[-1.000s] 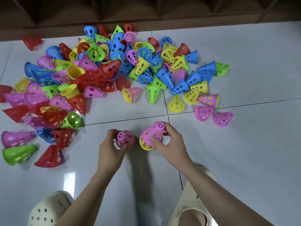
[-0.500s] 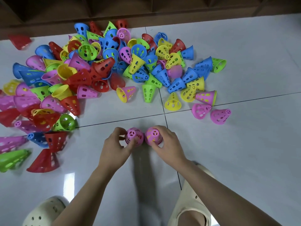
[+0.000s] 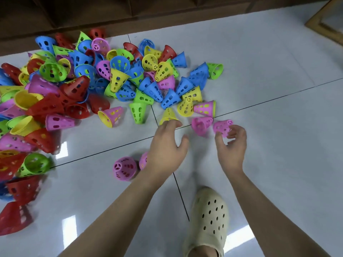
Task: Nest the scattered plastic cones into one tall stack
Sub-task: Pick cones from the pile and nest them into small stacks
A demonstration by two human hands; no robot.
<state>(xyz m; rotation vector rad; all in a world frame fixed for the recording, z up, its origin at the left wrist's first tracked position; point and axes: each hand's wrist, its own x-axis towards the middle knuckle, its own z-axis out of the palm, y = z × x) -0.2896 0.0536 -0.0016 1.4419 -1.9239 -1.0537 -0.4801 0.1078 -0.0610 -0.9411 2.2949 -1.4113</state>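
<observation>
Two hands at the edge of the cone pile

Dozens of perforated plastic cones (image 3: 118, 78) in red, blue, green, yellow and pink lie heaped on the white tiled floor (image 3: 278, 112), mostly upper left. Left hand (image 3: 167, 145): fingers spread and relaxed, fingertips touching the base of a yellow perforated cone (image 3: 168, 115) at the pile's near edge; nothing gripped. Right hand (image 3: 232, 145): fingers curled loosely round a pink perforated cone lying on its side (image 3: 221, 127), thumb and fingertips at its wide rim; whether they have closed on it cannot be told. A second pink cone (image 3: 201, 125) lies just beside it, to the left. Nearer the person, a pink upright cone (image 3: 124, 168) stands on the floor, with another pink cone (image 3: 143, 161) beside it, partly hidden behind the left wrist. One cream perforated clog (image 3: 207, 217) is planted between the forearms.
</observation>
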